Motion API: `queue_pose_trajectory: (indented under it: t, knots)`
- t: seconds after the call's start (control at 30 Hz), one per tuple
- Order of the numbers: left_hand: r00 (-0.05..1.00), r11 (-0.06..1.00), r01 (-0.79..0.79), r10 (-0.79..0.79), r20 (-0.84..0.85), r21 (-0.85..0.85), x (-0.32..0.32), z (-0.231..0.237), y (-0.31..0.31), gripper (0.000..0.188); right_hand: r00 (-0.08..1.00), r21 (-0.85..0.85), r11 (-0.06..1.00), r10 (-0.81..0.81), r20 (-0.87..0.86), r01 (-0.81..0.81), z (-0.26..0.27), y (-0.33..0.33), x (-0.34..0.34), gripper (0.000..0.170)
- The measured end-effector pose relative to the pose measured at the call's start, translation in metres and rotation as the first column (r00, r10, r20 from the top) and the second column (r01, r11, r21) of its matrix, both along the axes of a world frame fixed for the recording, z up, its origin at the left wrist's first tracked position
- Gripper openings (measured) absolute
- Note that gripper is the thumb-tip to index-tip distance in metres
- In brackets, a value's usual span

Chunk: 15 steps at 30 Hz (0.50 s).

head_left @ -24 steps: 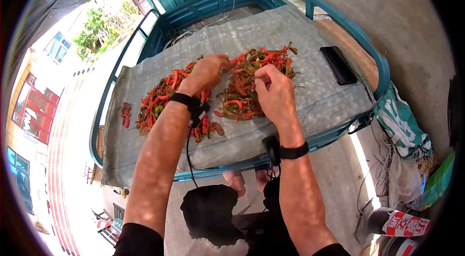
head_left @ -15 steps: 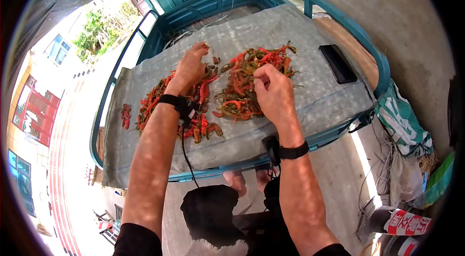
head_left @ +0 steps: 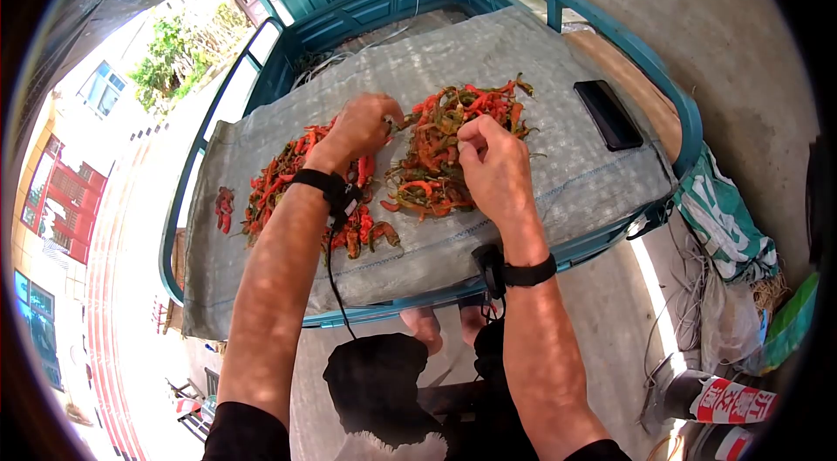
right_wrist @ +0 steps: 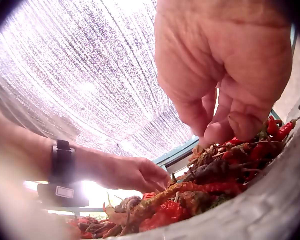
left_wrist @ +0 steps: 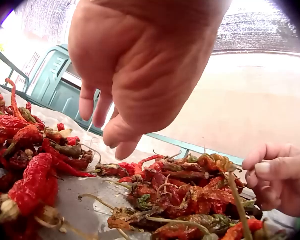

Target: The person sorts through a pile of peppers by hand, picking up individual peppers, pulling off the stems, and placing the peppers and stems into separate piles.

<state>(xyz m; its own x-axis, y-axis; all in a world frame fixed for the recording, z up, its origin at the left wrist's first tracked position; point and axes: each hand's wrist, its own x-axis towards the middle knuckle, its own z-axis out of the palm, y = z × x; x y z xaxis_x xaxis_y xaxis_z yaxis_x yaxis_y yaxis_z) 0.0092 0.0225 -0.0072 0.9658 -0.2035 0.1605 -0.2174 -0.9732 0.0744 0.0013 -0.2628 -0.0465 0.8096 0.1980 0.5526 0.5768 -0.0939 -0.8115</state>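
Observation:
Two heaps of wrinkled red and green chili peppers lie on a grey woven sheet (head_left: 445, 256): a left heap (head_left: 281, 186) and a right heap (head_left: 436, 143). My left hand (head_left: 362, 125) reaches over the far side of the left heap, fingers pointing at the gap between the heaps. In the left wrist view its fingers (left_wrist: 126, 150) hang loosely over peppers, with nothing seen between them. My right hand (head_left: 497, 160) hovers at the right heap's near side, fingers loosely curled and fingertips low over the peppers (right_wrist: 210, 172); nothing shows in its grasp.
A black phone (head_left: 609, 116) lies right of the right heap. A few peppers (head_left: 224, 210) sit apart at the far left. The sheet covers a teal cart bed with side rails (head_left: 641, 60). Green-white sacks (head_left: 724, 221) stand on the floor at right.
My left hand swung left and away with a small red pepper at its fingertips, then came back right toward the gap, without that pepper visible. My right hand has stayed in place.

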Motion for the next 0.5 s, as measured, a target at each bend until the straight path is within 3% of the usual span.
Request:
queue_pose_trajectory:
  t: [0.1, 0.2, 0.3, 0.4, 0.5]
  knots:
    - [0.997, 0.996, 0.077, -0.078, 0.006, 0.039, 0.002, -0.007, -0.005, 0.032, 1.000, -0.006, 1.000, -0.003, 0.002, 0.003, -0.001, 0.000, 0.000, 0.011]
    - [0.996, 0.987, 0.040, -0.052, 0.076, 0.153, -0.004, -0.018, -0.011, 0.046, 1.000, -0.020, 1.000, -0.006, -0.009, 0.006, 0.000, -0.001, -0.001, 0.011]
    - [1.000, 0.980, 0.019, -0.019, -0.005, 0.197, 0.002, -0.020, -0.008, 0.048, 0.999, -0.051, 0.998, -0.026, 0.020, 0.027, -0.003, 0.000, 0.000, 0.011]
    - [0.984, 0.969, -0.172, 0.176, -0.008, 0.179, -0.002, -0.011, -0.012, 0.044, 0.999, -0.033, 0.999, -0.019, 0.027, 0.020, -0.003, -0.001, 0.001, 0.012]
    - [0.960, 0.959, -0.273, 0.266, 0.089, 0.072, -0.003, 0.004, -0.010, 0.039, 1.000, -0.001, 1.000, 0.011, 0.001, -0.011, -0.002, -0.002, 0.001, 0.013]
